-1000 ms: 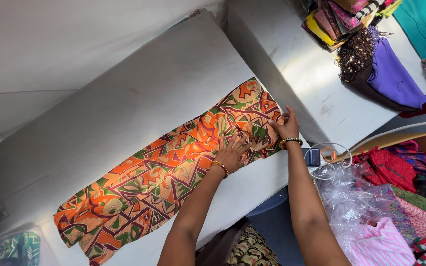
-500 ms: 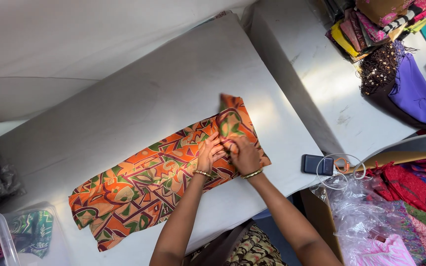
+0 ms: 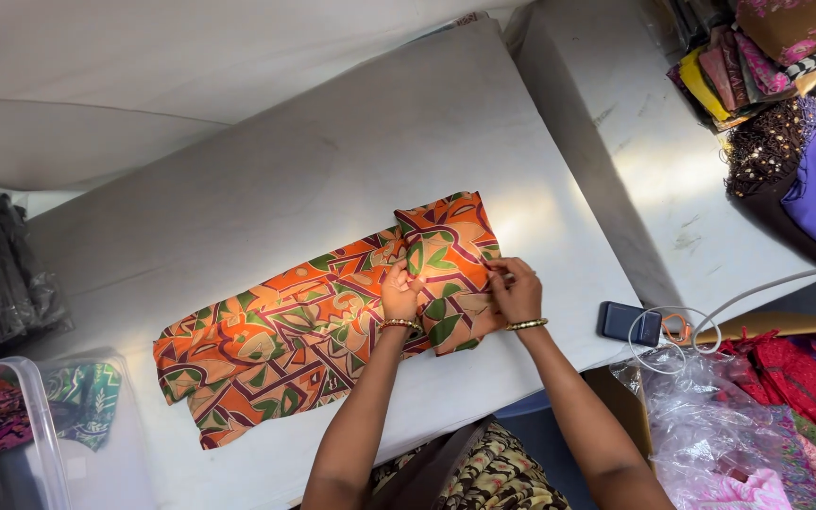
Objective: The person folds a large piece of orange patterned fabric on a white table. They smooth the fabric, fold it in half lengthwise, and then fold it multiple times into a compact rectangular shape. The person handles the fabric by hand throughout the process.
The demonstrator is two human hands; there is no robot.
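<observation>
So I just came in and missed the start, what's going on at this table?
A person is folding a long orange, green and maroon patterned cloth on a white padded table. The left hand and right hand pinch the edges of the end that is folded over onto the rest; the other end lies flat. A dark phone sits at the table's edge, and stacks of folded fabric lie on the next table.

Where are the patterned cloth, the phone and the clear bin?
cloth [image 3: 266,340], head view, flat unfolded part left of the hands
phone [image 3: 629,323], head view, middle of its dark body
bin [image 3: 35,416], head view, its clear rim
</observation>
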